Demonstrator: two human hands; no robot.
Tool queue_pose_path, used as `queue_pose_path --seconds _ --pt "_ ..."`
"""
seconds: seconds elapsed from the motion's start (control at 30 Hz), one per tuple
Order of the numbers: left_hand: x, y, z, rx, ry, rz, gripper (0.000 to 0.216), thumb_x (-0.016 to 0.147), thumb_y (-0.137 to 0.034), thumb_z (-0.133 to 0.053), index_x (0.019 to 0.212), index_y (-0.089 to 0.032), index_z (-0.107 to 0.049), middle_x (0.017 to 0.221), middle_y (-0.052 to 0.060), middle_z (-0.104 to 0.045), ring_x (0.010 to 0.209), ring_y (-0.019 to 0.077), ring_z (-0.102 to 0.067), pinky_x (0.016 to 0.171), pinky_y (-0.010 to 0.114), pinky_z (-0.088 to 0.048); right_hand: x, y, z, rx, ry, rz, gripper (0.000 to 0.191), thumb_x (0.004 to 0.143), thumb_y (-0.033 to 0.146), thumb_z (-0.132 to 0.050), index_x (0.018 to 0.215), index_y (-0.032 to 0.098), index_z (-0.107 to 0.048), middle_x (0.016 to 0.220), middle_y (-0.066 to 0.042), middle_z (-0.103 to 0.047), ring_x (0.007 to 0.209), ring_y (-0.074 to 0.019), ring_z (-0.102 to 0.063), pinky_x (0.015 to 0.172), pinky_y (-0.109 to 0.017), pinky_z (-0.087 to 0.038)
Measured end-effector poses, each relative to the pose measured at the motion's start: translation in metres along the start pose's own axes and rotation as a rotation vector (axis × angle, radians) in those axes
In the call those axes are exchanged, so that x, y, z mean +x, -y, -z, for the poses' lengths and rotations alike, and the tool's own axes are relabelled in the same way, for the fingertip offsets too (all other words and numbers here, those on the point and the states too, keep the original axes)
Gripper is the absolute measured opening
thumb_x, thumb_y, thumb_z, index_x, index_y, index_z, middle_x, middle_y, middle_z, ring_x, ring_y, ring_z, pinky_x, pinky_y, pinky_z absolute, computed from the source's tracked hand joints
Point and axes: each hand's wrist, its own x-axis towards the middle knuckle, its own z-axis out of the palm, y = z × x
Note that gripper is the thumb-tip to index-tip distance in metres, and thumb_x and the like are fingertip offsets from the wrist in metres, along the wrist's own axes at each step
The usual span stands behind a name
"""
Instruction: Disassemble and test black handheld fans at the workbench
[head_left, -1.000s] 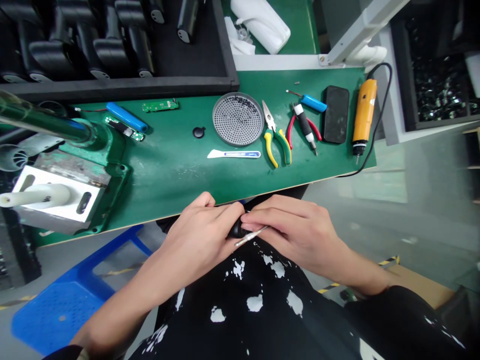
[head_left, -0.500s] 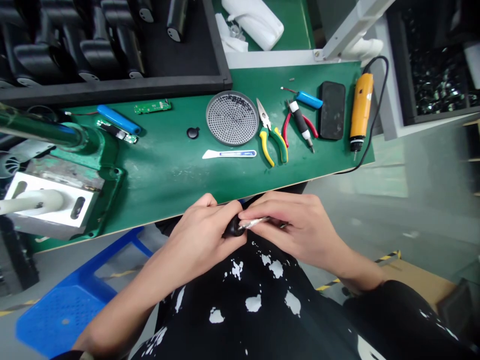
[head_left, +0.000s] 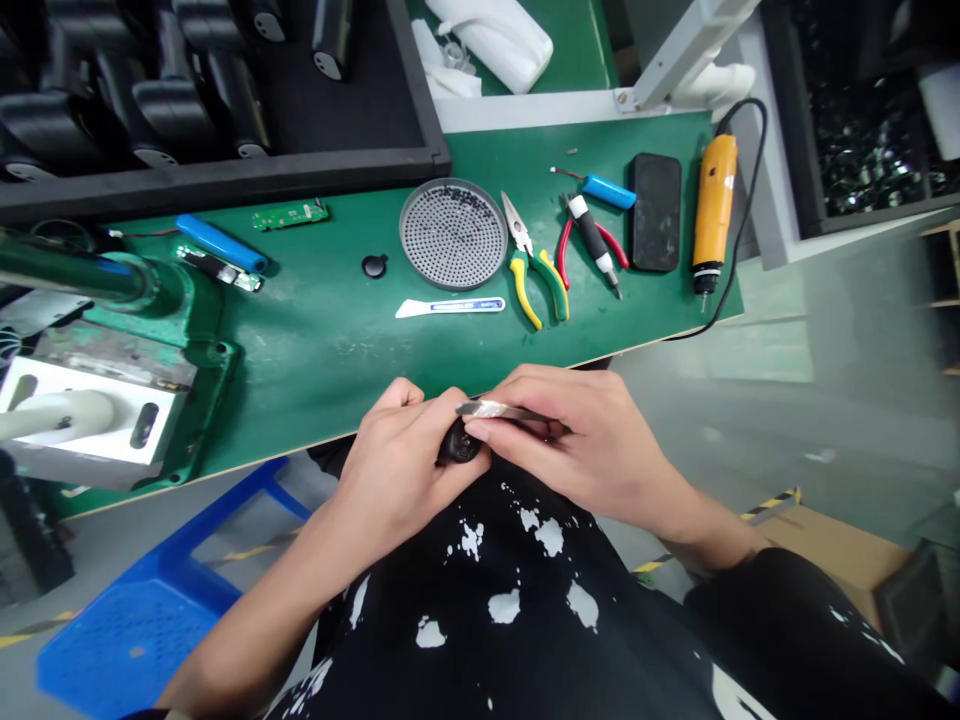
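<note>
green workshop bench edge runs just ahead of me, and both my hands work right below it, over my lap. my left hand is closed around a small rounded black plastic part, which sits mostly hidden in my fingers. my right hand is clamped on a thin flat silver metal tool, which lies across the top of the black part. the hands are together, meeting at that part, above my black shirt with white splashes.

nearest on the bench lie a white spatula with a blue-striped handle and a small round black piece. past them are a round grey perforated mesh disc and needle-nose pliers with yellow and green handles. to the right are red-handled pliers beneath a black and white screwdriver, a short blue cylindrical battery, a black rectangular pad and an orange electric screwdriver. to the left are a long blue cylindrical battery, a green circuit board and a green cast-metal press. a black tray of black parts sits beyond the bench, and a blue plastic stool stands on the floor at my left.
</note>
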Motion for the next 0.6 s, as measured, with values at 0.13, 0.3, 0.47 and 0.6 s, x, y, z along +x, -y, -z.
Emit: queue_pose_path --seconds 0.13,0.3,0.47,0.6 --pt "-0.002 -0.003 0.002 -0.069 -0.078 -0.001 0.021 0.094 -0.022 -0.060 0.077 -0.024 -0.048 0.061 -0.006 -0.056 0.062 0.0166 -0.050 0.068 0.034 -0.042 0.001 -0.001 -0.001 0.113 -0.023 0.061 0.011 0.101 0.021 -0.070 0.108 0.019 -0.078 0.098 -0.001 -0.079 0.082 -0.0100 -0.072 0.072 -0.021 -0.057" --pt "-0.004 -0.005 0.005 -0.136 -0.159 -0.035 0.014 0.096 -0.023 -0.063 0.090 -0.025 -0.050 0.070 -0.007 -0.064 0.059 0.0141 -0.050 0.073 0.037 -0.043 -0.004 0.003 -0.008 0.150 -0.109 0.180 0.016 0.098 0.012 -0.070 0.110 0.018 -0.077 0.100 -0.004 -0.080 0.090 -0.0139 -0.076 0.080 -0.027 -0.064" --pt "-0.008 -0.007 0.004 -0.122 -0.222 -0.065 0.010 0.101 -0.026 -0.057 0.095 -0.025 -0.050 0.074 -0.005 -0.067 0.058 0.0144 -0.055 0.074 0.039 -0.041 -0.015 0.008 -0.015 -0.058 -0.155 0.332 0.018 0.094 0.015 -0.077 0.111 0.018 -0.077 0.108 -0.007 -0.079 0.089 -0.0161 -0.074 0.079 -0.031 -0.066" --pt "-0.011 -0.010 0.003 -0.007 -0.254 -0.055 0.015 0.103 -0.023 -0.056 0.090 -0.025 -0.050 0.069 -0.006 -0.064 0.055 0.0143 -0.055 0.073 0.040 -0.037 -0.023 0.013 -0.016 -0.187 -0.130 0.329 0.024 0.094 0.014 -0.076 0.118 0.018 -0.076 0.111 -0.007 -0.080 0.085 -0.0172 -0.072 0.071 -0.033 -0.063"
